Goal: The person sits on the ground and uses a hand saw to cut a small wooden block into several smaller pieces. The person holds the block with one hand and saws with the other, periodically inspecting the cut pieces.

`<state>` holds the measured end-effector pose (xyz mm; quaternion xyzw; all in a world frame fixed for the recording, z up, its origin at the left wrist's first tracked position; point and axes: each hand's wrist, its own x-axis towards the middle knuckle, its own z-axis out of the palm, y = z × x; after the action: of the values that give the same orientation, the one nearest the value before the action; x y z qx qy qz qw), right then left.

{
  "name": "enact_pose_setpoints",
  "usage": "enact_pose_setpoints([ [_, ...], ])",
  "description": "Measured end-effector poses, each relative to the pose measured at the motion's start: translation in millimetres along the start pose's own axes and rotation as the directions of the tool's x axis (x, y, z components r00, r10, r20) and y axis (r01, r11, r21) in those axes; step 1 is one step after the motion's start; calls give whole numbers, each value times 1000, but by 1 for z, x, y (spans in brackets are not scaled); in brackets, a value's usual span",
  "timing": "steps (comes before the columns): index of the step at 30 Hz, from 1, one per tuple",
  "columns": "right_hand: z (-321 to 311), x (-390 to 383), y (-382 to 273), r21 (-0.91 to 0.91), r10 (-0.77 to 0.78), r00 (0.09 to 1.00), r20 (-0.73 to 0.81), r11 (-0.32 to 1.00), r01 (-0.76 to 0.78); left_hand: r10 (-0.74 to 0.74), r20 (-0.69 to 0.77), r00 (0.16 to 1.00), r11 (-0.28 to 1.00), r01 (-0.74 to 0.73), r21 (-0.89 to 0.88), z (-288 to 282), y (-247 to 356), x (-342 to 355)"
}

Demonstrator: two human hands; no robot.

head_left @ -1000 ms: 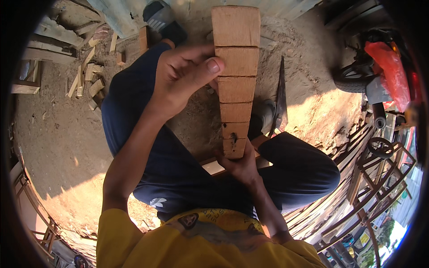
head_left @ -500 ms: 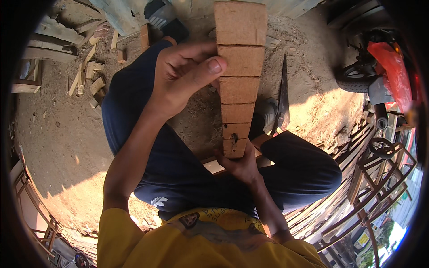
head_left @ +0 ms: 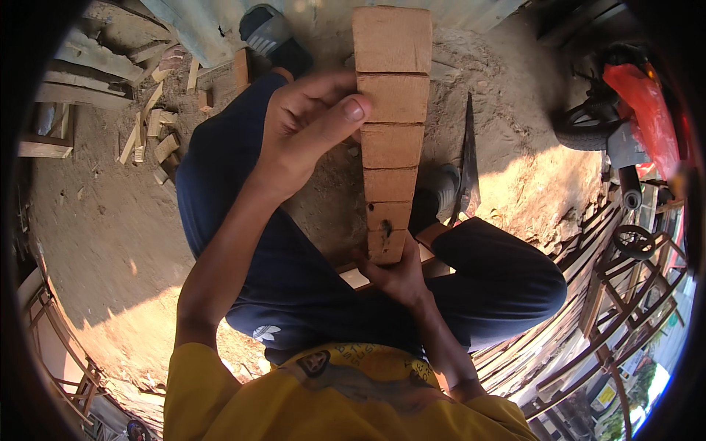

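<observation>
A light brown wooden block (head_left: 393,147) with several saw cuts across its face stands out lengthwise between my hands. My left hand (head_left: 312,121) grips its left edge near the far end, thumb on the side and the other fingers behind it, partly hidden. Around the near end, which has a dark knot and a small hole, my right hand (head_left: 401,275) is closed, holding it from below. A hand saw (head_left: 468,158) stands beside my right foot, its blade pointing away from me; its handle is hidden behind my leg.
Offcuts of wood (head_left: 165,147) lie on the dirt floor at the left. At the right stand a motorbike wheel (head_left: 581,128) and a red plastic bag (head_left: 643,110). Long wood strips (head_left: 544,334) are stacked at the lower right, near a wooden frame (head_left: 625,316). Corrugated sheet (head_left: 198,29) borders the far side.
The block's far end has dropped slightly toward me and the block appears a little narrower. Both hands keep their hold. The whole view has shifted slightly.
</observation>
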<state>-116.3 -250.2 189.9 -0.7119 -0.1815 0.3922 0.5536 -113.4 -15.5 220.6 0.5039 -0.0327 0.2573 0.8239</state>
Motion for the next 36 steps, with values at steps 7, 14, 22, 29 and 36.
enact_pose_setpoints([
  [7, -8, -19, -11, -111, 137, 987, -81, 983, -145, -250, 73, 965, 959, 257, -116, 53, -8, -9],
  [14, -65, -136, -51, 18, -176, 555, 813, 960, 279, -97, 159, 983, 987, 74, 144, 79, 4, -18],
  [22, -72, -206, -45, 587, -593, 270, 759, 802, 111, -179, 166, 970, 984, 173, 53, 112, 31, -35],
  [29, -93, -209, -44, 667, -674, 241, 698, 735, 123, -228, 193, 954, 967, 200, 157, 124, 43, -36],
  [36, -155, -205, -54, 533, -598, 305, 742, 801, 274, -216, 168, 962, 948, 166, 272, 111, 39, -18],
])
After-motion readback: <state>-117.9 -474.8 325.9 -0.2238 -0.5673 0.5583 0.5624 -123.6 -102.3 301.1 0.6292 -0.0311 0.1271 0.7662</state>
